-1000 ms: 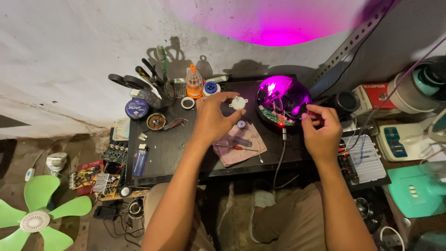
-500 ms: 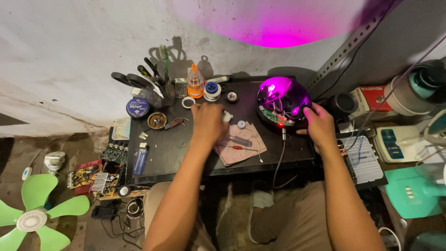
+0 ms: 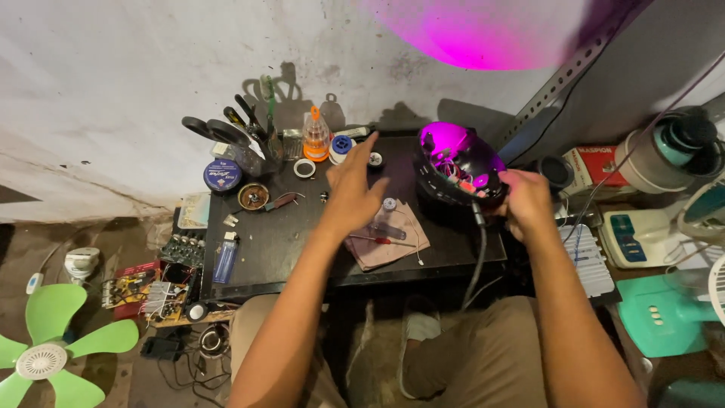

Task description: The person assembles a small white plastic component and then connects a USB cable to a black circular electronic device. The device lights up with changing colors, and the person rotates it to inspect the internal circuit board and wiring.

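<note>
My left hand [image 3: 355, 185] hovers open with its fingers spread above the black table [image 3: 287, 242]. It is just behind a pinkish cloth [image 3: 389, 245] that carries a red-handled screwdriver [image 3: 372, 239], and it holds nothing. My right hand [image 3: 525, 200] is curled on the right rim of a black dome-shaped light [image 3: 457, 162]. The dome lies open, glows purple inside and shows wires and a small board. A black cable [image 3: 477, 249] hangs from it over the table's front edge.
At the table's back stand a tool holder with scissors [image 3: 242, 140], an orange-capped bottle [image 3: 316, 140], a tape roll [image 3: 304, 168] and a blue tin [image 3: 222, 175]. Circuit boards [image 3: 143, 287] and a green fan [image 3: 45, 351] lie left. White and teal appliances [image 3: 664, 313] crowd the right.
My left hand held a small white piece up, then lowered to the table and now is open and empty. My right hand moved from mid-air onto the dome light's rim.
</note>
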